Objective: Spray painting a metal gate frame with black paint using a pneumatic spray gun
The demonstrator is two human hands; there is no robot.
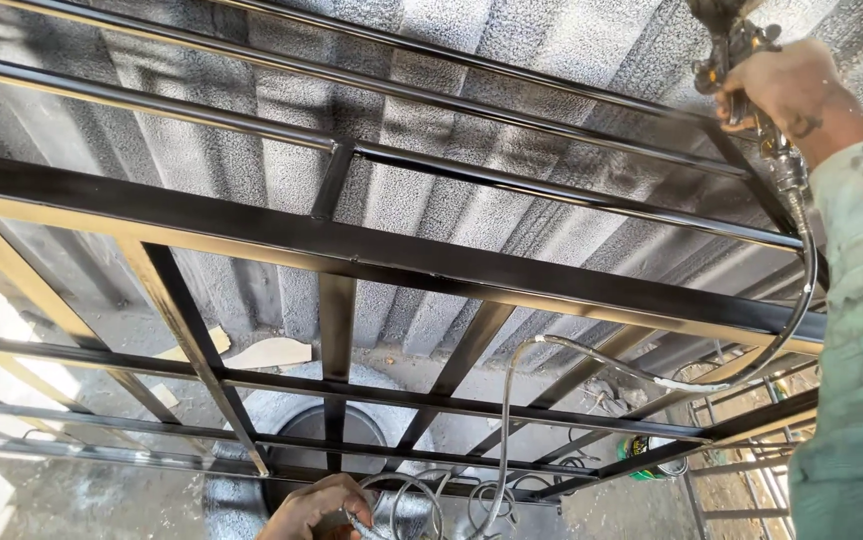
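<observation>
My right hand [787, 88] is raised at the top right and grips a paint spray gun [737, 55], its sleeve pale green. An air hose [802, 290] runs down from the gun, curves left and drops toward the floor. My left hand [317, 508] is at the bottom edge, closed around loops of that hose [422, 495]. Between them stands a metal frame of square tubes [392, 255], glossy black on most faces, with bare yellowish faces on some bars at the left.
A corrugated metal wall [512, 110], speckled with black overspray, stands behind the frame. On the ground lie a round dark bucket [352, 435], a green can [642, 450], pieces of cardboard [272, 352] and another metal rack [752, 480] at the right.
</observation>
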